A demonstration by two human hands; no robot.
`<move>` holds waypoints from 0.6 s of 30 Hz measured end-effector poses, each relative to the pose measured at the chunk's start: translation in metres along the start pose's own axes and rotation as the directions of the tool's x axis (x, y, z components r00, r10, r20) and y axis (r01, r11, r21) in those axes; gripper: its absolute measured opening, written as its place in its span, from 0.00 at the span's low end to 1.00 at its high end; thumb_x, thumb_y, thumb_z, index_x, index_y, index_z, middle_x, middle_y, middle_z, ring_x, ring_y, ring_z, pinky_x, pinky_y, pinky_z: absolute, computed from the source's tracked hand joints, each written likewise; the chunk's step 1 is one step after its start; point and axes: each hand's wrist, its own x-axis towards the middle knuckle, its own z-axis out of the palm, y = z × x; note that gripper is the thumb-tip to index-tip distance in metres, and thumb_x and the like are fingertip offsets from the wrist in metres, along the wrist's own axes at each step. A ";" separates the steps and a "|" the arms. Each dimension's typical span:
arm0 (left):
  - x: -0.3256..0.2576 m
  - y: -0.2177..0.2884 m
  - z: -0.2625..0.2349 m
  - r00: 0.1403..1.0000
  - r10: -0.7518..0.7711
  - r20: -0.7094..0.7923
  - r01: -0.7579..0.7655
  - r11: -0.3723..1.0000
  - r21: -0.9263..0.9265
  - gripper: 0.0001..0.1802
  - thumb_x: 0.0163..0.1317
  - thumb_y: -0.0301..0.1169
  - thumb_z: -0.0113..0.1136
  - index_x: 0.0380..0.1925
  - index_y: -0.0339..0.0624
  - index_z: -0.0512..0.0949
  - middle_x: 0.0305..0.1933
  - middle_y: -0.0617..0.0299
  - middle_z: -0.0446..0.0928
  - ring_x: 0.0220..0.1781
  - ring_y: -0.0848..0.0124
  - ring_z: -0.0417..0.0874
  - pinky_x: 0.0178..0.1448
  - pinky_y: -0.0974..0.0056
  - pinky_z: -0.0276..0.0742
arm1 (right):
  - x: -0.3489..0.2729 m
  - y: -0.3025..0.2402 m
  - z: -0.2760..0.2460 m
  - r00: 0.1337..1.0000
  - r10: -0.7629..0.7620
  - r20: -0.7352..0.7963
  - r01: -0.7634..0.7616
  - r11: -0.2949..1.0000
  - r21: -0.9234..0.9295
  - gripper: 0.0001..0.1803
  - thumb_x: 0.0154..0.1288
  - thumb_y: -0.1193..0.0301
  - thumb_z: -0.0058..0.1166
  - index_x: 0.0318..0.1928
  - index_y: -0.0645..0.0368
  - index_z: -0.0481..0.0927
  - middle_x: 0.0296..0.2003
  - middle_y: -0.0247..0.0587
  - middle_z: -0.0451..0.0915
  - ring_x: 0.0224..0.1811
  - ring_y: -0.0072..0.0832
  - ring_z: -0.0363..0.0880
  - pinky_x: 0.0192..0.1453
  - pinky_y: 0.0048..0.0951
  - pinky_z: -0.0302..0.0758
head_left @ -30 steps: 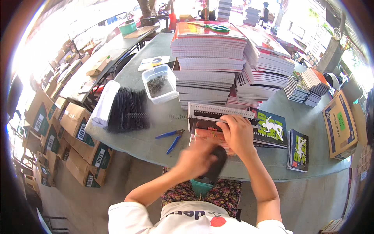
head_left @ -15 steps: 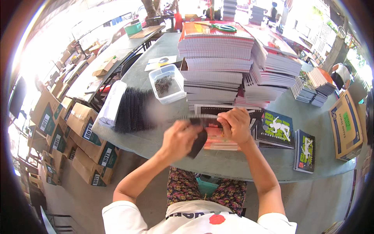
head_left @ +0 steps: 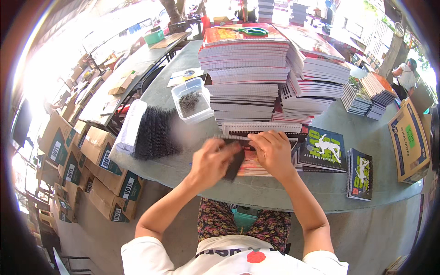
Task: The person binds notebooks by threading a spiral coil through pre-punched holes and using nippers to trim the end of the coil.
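Head view: dark notebook (head_left: 236, 161) between both hands, just above surface (head_left: 256, 192), near edge. Right hand (head_left: 273, 153) pinched on notebook's top edge; left hand (head_left: 211, 161) blurred, can't tell its grip. Black spiral coils (head_left: 158, 133) left, clear tub (head_left: 202, 112) behind, tall book stacks (head_left: 245, 85) beyond.

Bold green capitals, with a line of smaller pale lettering, mark the larger dark notebook (head_left: 322, 151), set back from the worktop's (head_left: 256, 192) front edge. Green lettering also runs over the smaller dark notebook (head_left: 360, 174) near the front right corner. At the right edge, a brown carton (head_left: 405, 158) bears dark capitals and a bright green label (head_left: 409, 136) with print. Beyond the left edge, floor boxes (head_left: 97, 140) carry white labels (head_left: 106, 158) with dark capitals. Dark letters cross the white shirt (head_left: 224, 263).
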 end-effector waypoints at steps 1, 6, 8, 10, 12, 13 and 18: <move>-0.005 0.004 0.000 0.998 0.010 0.069 -0.005 0.997 -0.074 0.15 0.44 0.24 0.67 0.36 0.40 0.82 0.34 0.59 0.75 0.36 0.64 0.78 0.41 0.62 0.76 | 0.001 0.000 -0.002 1.000 -0.004 0.015 0.004 1.000 0.000 0.08 0.55 0.69 0.57 0.38 0.51 0.80 0.31 0.31 0.79 0.34 0.30 0.75 0.43 0.32 0.67; 0.021 0.004 -0.008 0.766 -0.097 -0.635 0.126 0.992 0.000 0.16 0.47 0.26 0.66 0.39 0.49 0.82 0.34 0.62 0.75 0.36 0.61 0.78 0.40 0.60 0.76 | -0.001 -0.001 -0.042 0.977 0.108 0.182 -0.077 0.983 -0.169 0.11 0.53 0.68 0.60 0.38 0.53 0.81 0.32 0.34 0.80 0.36 0.33 0.77 0.43 0.33 0.70; 0.009 0.007 0.002 0.995 -0.028 0.099 0.035 0.997 -0.065 0.11 0.48 0.24 0.66 0.35 0.40 0.82 0.35 0.57 0.78 0.37 0.65 0.78 0.40 0.63 0.76 | -0.004 0.007 -0.054 0.953 0.235 0.192 -0.231 0.972 -0.044 0.10 0.54 0.66 0.59 0.38 0.54 0.82 0.33 0.36 0.81 0.36 0.35 0.78 0.44 0.37 0.71; 0.018 0.013 -0.006 0.999 0.025 0.035 -0.021 0.993 -0.113 0.11 0.49 0.25 0.66 0.36 0.39 0.81 0.35 0.56 0.78 0.36 0.64 0.78 0.40 0.63 0.76 | -0.015 0.034 -0.050 0.938 0.286 0.196 -0.306 0.949 0.079 0.10 0.55 0.67 0.61 0.36 0.58 0.82 0.32 0.36 0.83 0.33 0.30 0.80 0.41 0.33 0.75; 0.040 0.014 -0.014 0.897 -0.042 -0.440 0.037 0.999 -0.019 0.13 0.48 0.26 0.66 0.37 0.45 0.82 0.35 0.58 0.77 0.36 0.62 0.78 0.40 0.60 0.76 | -0.034 0.058 -0.040 0.791 0.496 0.359 -0.586 0.445 0.677 0.11 0.55 0.68 0.64 0.36 0.62 0.82 0.29 0.35 0.83 0.30 0.20 0.79 0.35 0.24 0.76; 0.041 0.012 -0.012 0.802 -0.056 -0.595 0.077 0.997 0.009 0.13 0.48 0.26 0.66 0.37 0.46 0.82 0.34 0.59 0.77 0.36 0.60 0.77 0.40 0.59 0.76 | -0.044 0.054 -0.031 0.755 0.551 0.356 -0.562 0.263 0.784 0.13 0.56 0.68 0.65 0.38 0.64 0.82 0.29 0.34 0.81 0.31 0.13 0.76 0.33 0.18 0.75; 0.024 0.021 0.004 0.997 -0.015 0.080 0.031 0.980 -0.199 0.11 0.50 0.26 0.65 0.36 0.39 0.80 0.34 0.55 0.77 0.39 0.64 0.78 0.42 0.61 0.75 | -0.039 0.037 -0.020 0.730 0.609 0.311 -0.499 0.163 0.851 0.13 0.59 0.67 0.62 0.39 0.64 0.83 0.28 0.30 0.79 0.30 0.12 0.73 0.32 0.17 0.73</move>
